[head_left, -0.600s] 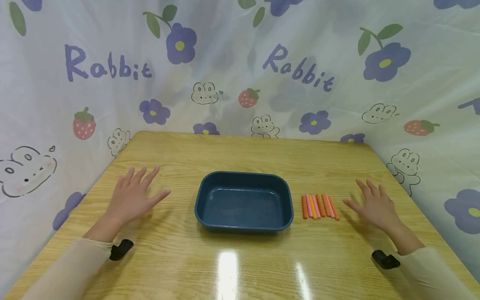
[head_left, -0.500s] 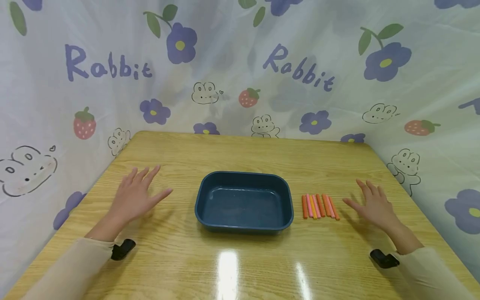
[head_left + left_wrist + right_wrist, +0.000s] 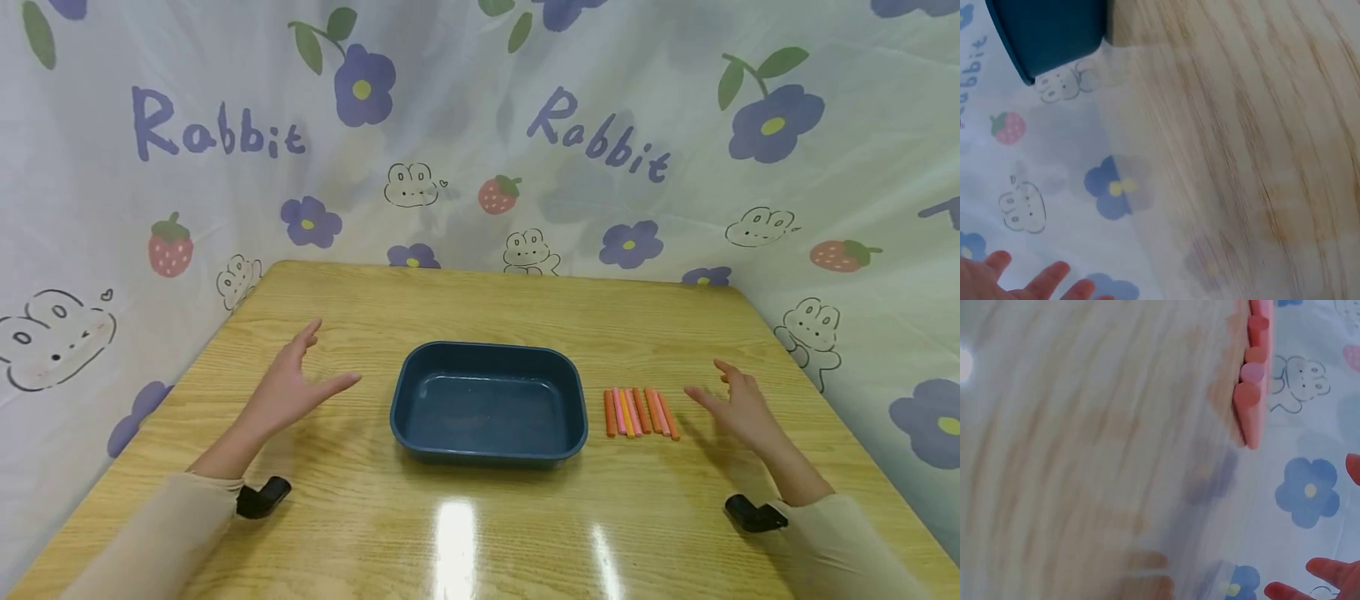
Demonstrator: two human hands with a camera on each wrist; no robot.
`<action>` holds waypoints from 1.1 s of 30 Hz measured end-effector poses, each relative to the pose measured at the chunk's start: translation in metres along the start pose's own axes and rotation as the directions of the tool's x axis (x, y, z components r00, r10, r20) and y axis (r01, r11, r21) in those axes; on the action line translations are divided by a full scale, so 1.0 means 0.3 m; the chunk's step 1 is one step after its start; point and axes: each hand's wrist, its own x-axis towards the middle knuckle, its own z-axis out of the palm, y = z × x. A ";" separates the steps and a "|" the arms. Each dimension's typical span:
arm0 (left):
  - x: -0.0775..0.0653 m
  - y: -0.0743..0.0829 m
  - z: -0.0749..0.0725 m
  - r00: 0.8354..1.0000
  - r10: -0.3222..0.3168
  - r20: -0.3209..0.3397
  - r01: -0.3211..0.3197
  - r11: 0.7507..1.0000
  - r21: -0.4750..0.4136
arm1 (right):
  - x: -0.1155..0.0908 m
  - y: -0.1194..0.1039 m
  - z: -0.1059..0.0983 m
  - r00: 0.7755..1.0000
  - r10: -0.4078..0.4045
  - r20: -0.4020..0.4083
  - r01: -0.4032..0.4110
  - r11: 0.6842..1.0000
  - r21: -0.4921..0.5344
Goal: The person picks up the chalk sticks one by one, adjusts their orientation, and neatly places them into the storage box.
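My left hand (image 3: pixel 288 392), held above the table left of a dark blue rectangular basin (image 3: pixel 487 457), has its thumb spread from straight fingers and grasps nothing. A few of its fingertips (image 3: pixel 1050 278) show at the bottom of the left wrist view. To the right of the basin lies a row of several thin crayon-like sticks (image 3: pixel 642 411) in red, pink, orange and yellow. Just right of them hovers my right hand (image 3: pixel 742 410), thumb apart from loosely bent fingers, holding nothing. In the right wrist view the rounded stick ends (image 3: pixel 1247 394) show near the top.
Both hands are over a glossy wooden table (image 3: pixel 360 533) with bright light reflections near its front. A white cloth (image 3: pixel 465 108) printed with rabbits, flowers and strawberries hangs behind and along both sides. Each wrist carries a black camera (image 3: pixel 264 497).
My left hand has moved right toward the basin and turned more edge-on. My right hand has rolled too, its fingers now closer together. The basin and sticks stay put.
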 end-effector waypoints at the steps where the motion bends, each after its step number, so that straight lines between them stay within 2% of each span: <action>1: 0.000 0.003 0.002 1.000 -0.007 0.006 0.007 1.000 -0.026 | 0.002 -0.003 0.001 1.000 0.006 0.004 -0.006 1.000 0.024; 6: 0.000 0.012 0.018 0.999 -0.024 0.049 0.032 0.986 -0.162 | 0.015 -0.012 0.007 0.998 0.050 0.046 -0.055 0.992 0.115; 11: 0.005 0.015 0.038 0.995 -0.031 0.096 0.056 0.962 -0.266 | 0.021 -0.016 0.019 0.991 0.090 0.096 -0.106 0.977 0.184; 17: 0.008 0.024 0.061 0.984 -0.047 0.172 0.104 0.935 -0.338 | 0.024 -0.020 0.035 0.977 0.152 0.148 -0.194 0.922 0.334; 21: 0.015 0.020 0.081 0.977 -0.022 0.210 0.114 0.895 -0.432 | 0.027 -0.019 0.044 0.968 0.171 0.181 -0.230 0.894 0.384; 26: 0.025 0.022 0.106 0.963 0.010 0.270 0.144 0.826 -0.545 | 0.027 -0.021 0.057 0.965 0.157 0.210 -0.235 0.873 0.427; 29: 0.029 0.024 0.120 0.950 0.016 0.312 0.178 0.792 -0.583 | 0.029 -0.023 0.066 0.965 0.142 0.223 -0.228 0.872 0.433; 33: 0.036 0.024 0.140 0.933 0.015 0.359 0.222 0.763 -0.607 | 0.032 -0.024 0.078 0.964 0.123 0.234 -0.216 0.879 0.425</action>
